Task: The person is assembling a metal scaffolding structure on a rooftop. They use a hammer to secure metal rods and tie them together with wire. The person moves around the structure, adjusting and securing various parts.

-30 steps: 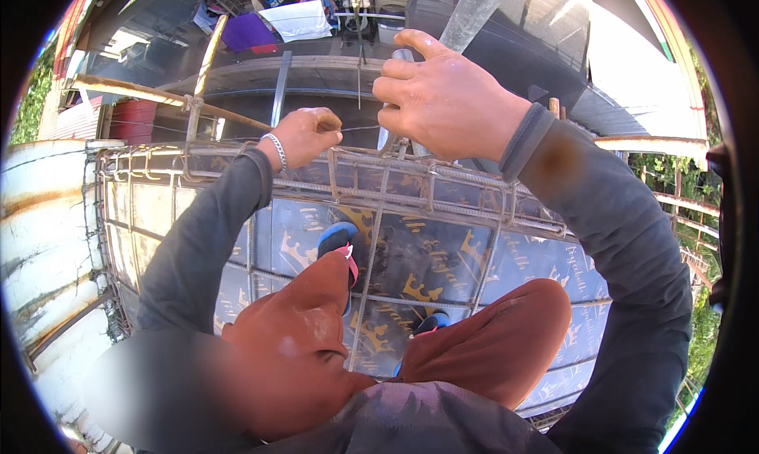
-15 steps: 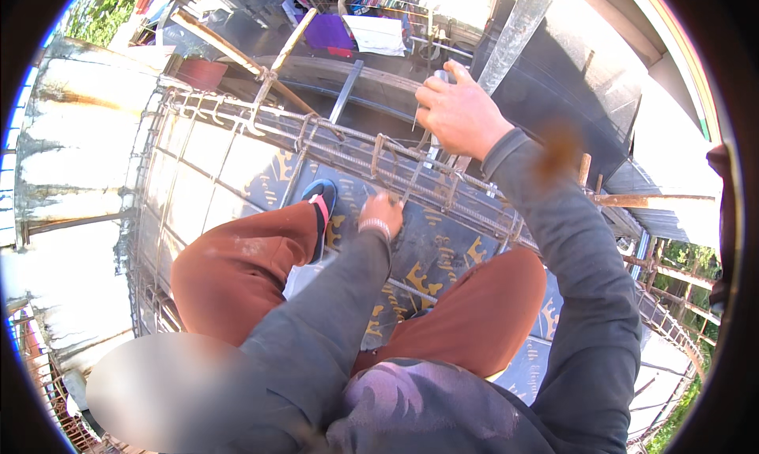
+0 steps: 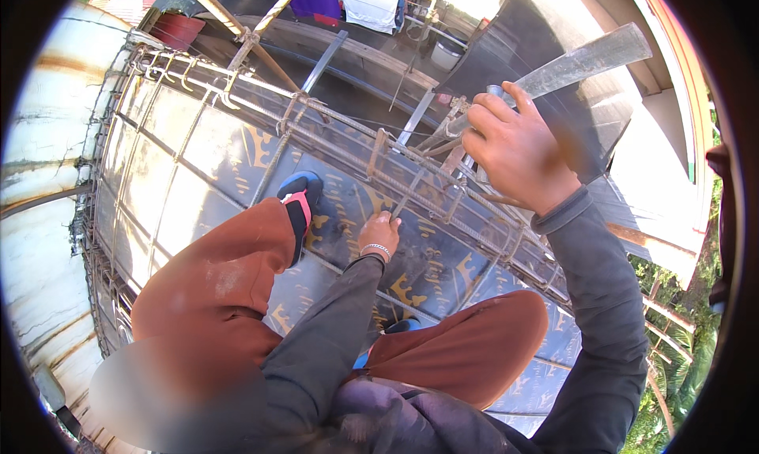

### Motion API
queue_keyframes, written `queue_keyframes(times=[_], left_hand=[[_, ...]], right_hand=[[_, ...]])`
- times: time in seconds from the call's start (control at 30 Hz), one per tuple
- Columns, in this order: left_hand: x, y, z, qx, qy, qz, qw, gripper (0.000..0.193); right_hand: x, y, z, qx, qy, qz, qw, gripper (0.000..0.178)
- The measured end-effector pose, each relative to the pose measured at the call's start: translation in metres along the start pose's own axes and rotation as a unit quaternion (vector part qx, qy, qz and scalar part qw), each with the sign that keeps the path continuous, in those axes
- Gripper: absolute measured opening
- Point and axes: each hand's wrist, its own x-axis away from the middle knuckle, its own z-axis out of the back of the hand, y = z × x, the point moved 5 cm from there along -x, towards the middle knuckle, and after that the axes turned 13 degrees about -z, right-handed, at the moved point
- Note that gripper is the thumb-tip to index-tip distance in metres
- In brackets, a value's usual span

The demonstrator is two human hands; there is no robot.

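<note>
My left hand [image 3: 379, 236] is closed at the near side of the rebar cage [image 3: 340, 157], its fingers on a short slanting steel bar [image 3: 407, 194]. Whether that bar belongs to the cage I cannot tell. Raised beyond the cage on the right, my right hand [image 3: 512, 144] is closed around a silvery metal rod. Its round end [image 3: 495, 90] shows above the fist; the rest is mostly hidden, so its kind is unclear. A long flat grey bar [image 3: 589, 61] slants up to the right from behind this fist; I cannot tell whether the hand touches it.
I squat on dark printed panels [image 3: 439, 276] crossed by rebar. Rusty corrugated sheet [image 3: 47, 169] lies at the left. Wooden poles [image 3: 209, 7] are tied together past the cage. Lower down stand a white bucket [image 3: 448, 52] and hanging cloths [image 3: 369, 9]. Foliage shows at right.
My right hand has shifted right and nearer. The grey bar appears swung farther to the right. The view has shifted, and my left hand remains at the same short bar.
</note>
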Motion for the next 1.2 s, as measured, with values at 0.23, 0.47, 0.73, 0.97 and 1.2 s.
queue_keyframes(times=[0.23, 0.47, 0.73, 0.97, 1.2], left_hand=[[0.000, 0.005, 0.006, -0.011, 0.012, 0.000, 1.000, 0.026], [-0.004, 0.005, 0.012, -0.038, -0.025, 0.000, 0.999, 0.033], [-0.008, 0.003, 0.004, -0.050, -0.006, -0.020, 0.999, 0.026], [-0.008, -0.006, -0.007, 0.048, 0.064, -0.038, 0.996, 0.032], [-0.006, -0.003, -0.008, 0.087, 0.083, -0.037, 0.992, 0.032]], right_hand=[[0.012, 0.005, -0.001, -0.007, 0.004, 0.044, 0.999, 0.010], [0.024, 0.012, -0.005, -0.009, 0.026, 0.051, 0.998, 0.011], [0.024, 0.018, -0.005, -0.002, 0.020, 0.029, 0.999, 0.011], [0.037, 0.010, -0.005, -0.008, 0.028, 0.065, 0.997, 0.014], [0.071, 0.028, -0.010, -0.001, 0.047, 0.013, 0.999, 0.016]])
